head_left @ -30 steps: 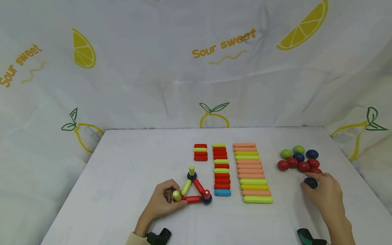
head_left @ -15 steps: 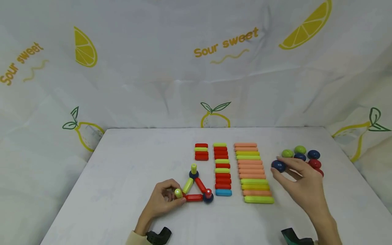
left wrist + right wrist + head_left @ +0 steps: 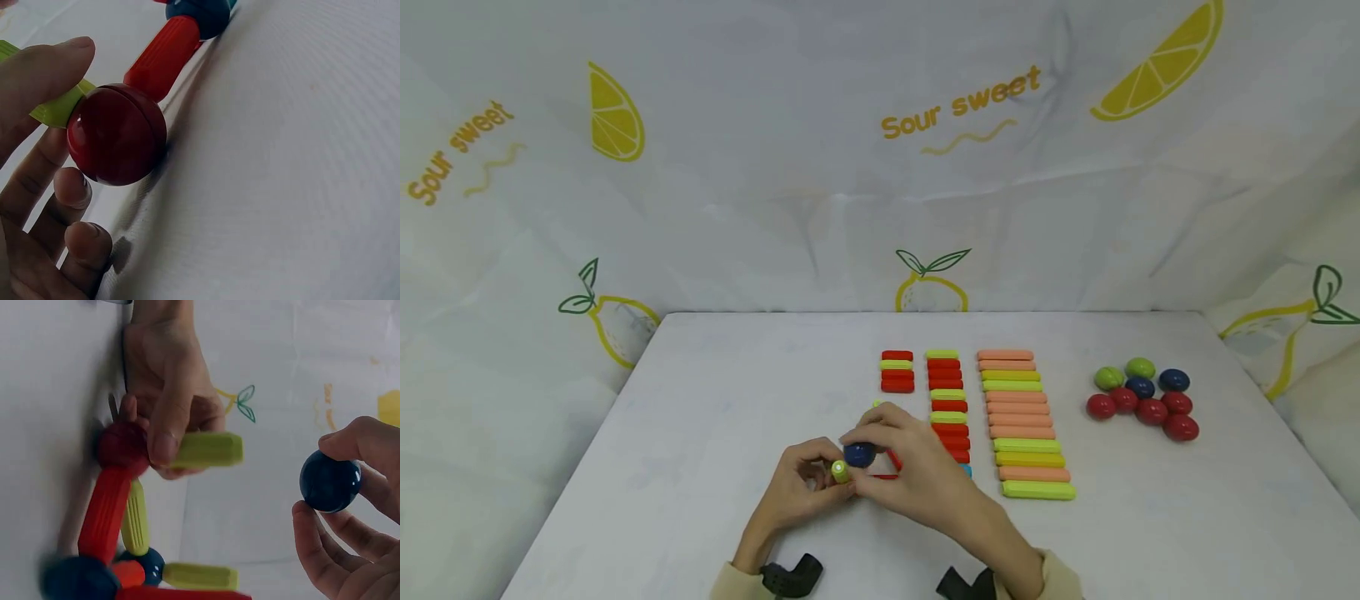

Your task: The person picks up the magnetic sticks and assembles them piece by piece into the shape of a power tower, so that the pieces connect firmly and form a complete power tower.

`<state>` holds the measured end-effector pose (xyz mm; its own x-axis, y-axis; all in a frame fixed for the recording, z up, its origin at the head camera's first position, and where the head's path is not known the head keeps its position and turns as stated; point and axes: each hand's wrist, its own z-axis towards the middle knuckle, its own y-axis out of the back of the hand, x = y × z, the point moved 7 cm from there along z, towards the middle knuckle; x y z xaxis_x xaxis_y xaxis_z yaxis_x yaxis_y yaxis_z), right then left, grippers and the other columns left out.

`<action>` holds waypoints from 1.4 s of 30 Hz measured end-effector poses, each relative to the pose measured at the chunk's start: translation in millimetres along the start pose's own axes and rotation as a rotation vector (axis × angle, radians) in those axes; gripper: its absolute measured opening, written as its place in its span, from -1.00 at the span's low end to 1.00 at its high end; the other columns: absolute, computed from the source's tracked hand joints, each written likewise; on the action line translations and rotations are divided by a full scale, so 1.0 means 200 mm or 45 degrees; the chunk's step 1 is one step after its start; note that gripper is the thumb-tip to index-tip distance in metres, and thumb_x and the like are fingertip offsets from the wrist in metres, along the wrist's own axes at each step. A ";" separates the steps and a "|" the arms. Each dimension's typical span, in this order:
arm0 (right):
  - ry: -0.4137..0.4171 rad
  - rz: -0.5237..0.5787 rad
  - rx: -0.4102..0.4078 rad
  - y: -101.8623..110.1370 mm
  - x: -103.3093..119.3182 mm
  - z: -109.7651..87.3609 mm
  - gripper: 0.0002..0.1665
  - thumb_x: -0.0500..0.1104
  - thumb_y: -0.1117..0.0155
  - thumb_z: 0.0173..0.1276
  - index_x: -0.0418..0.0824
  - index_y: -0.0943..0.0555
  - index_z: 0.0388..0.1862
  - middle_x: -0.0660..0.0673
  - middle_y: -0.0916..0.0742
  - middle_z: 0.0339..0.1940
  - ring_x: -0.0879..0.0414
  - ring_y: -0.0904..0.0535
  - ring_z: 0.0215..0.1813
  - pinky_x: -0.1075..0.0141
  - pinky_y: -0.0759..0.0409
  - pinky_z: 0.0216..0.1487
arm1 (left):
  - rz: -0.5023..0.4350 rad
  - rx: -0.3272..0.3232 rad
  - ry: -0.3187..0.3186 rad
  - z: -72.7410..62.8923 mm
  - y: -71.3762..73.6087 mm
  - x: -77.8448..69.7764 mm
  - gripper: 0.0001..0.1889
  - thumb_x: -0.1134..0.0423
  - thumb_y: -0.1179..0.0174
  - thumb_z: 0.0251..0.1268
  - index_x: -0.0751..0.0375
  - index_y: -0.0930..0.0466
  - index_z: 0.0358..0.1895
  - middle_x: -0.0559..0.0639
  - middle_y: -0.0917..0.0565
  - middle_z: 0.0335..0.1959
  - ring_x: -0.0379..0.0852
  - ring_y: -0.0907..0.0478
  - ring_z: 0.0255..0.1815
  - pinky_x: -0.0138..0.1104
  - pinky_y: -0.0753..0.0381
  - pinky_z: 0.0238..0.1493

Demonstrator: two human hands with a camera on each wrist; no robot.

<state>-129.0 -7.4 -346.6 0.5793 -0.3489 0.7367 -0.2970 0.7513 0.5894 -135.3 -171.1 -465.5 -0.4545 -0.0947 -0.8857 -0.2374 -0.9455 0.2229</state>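
A triangle of sticks and balls lies in front of me, with sticks standing on its corners. At its near left corner my left hand (image 3: 801,483) pinches an upright green stick (image 3: 212,449) by its base, where it meets a red ball (image 3: 115,134). A red stick (image 3: 164,59) runs from that ball to a blue corner ball (image 3: 81,581). My right hand (image 3: 925,475) pinches a loose dark blue ball (image 3: 330,481) between thumb and fingertips, close beside the green stick's top; the right wrist view shows a gap between them. In the head view this hand hides much of the triangle.
Short red and green sticks (image 3: 897,386) lie in two columns behind the triangle, one ending in a blue stick. Longer orange, yellow and green sticks (image 3: 1026,422) form a column to the right. Several red, green and blue balls (image 3: 1152,412) are grouped at the far right.
My right hand has lifted the blue ball from beside the ball group and carried it left to the triangle's near left corner. My left hand has stayed in place on the green stick.
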 end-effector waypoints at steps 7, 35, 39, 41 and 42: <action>0.004 -0.107 0.133 -0.16 0.01 0.06 -0.66 -0.27 -0.48 0.25 -0.13 -0.75 0.02 -0.02 -0.70 -0.10 0.22 -0.56 -0.12 0.42 -0.68 -0.06 | 0.066 -0.008 -0.010 0.00 0.01 0.00 -0.67 0.58 -0.38 -0.04 0.23 -0.69 -0.16 0.13 -0.57 -0.49 -0.12 -0.37 -0.63 -0.47 -0.45 -0.65; -0.465 -0.710 -0.435 0.89 -0.74 -0.41 -0.61 -0.36 -0.47 0.18 -0.44 -0.70 0.01 -0.55 -0.70 0.02 -0.44 -0.63 -0.02 -0.20 -0.70 -0.17 | 0.028 -0.001 0.045 0.00 0.00 -0.01 -0.77 0.51 -0.46 0.05 0.17 -0.62 -0.34 0.10 -0.50 -0.52 -0.02 -0.34 -0.62 -0.45 -0.41 -0.64; -0.646 -0.712 -0.261 0.88 -0.90 -0.47 -0.57 -0.36 -0.44 0.19 -0.49 -0.67 0.05 -0.58 -0.67 0.07 -0.47 -0.56 0.09 -0.32 -0.62 0.01 | 0.027 0.005 0.060 0.00 0.00 -0.01 -0.78 0.50 -0.46 0.06 0.16 -0.61 -0.34 0.09 -0.51 -0.51 -0.03 -0.35 -0.61 -0.44 -0.41 -0.64; -0.709 -0.710 -0.195 0.86 -0.94 -0.49 -0.54 -0.37 -0.43 0.19 -0.51 -0.65 0.08 -0.58 -0.66 0.09 -0.46 -0.55 0.10 -0.32 -0.60 0.07 | 0.029 0.007 0.072 0.00 -0.01 0.00 -0.78 0.49 -0.46 0.07 0.16 -0.61 -0.34 0.09 -0.52 -0.50 -0.05 -0.35 -0.61 -0.44 -0.41 -0.64; -0.732 -0.713 -0.174 0.86 -0.96 -0.50 -0.53 -0.39 -0.43 0.18 -0.51 -0.64 0.09 -0.58 -0.66 0.10 -0.46 -0.55 0.11 -0.31 -0.61 0.08 | 0.032 0.008 0.075 0.00 -0.01 0.00 -0.78 0.48 -0.46 0.06 0.16 -0.61 -0.34 0.09 -0.52 -0.50 -0.06 -0.35 -0.61 -0.44 -0.40 -0.64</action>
<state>-215.3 243.9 -419.6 0.1234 -0.8983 0.4217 0.0379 0.4289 0.9026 -135.7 -169.7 -465.1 -0.4087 -0.1365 -0.9024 -0.2320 -0.9407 0.2474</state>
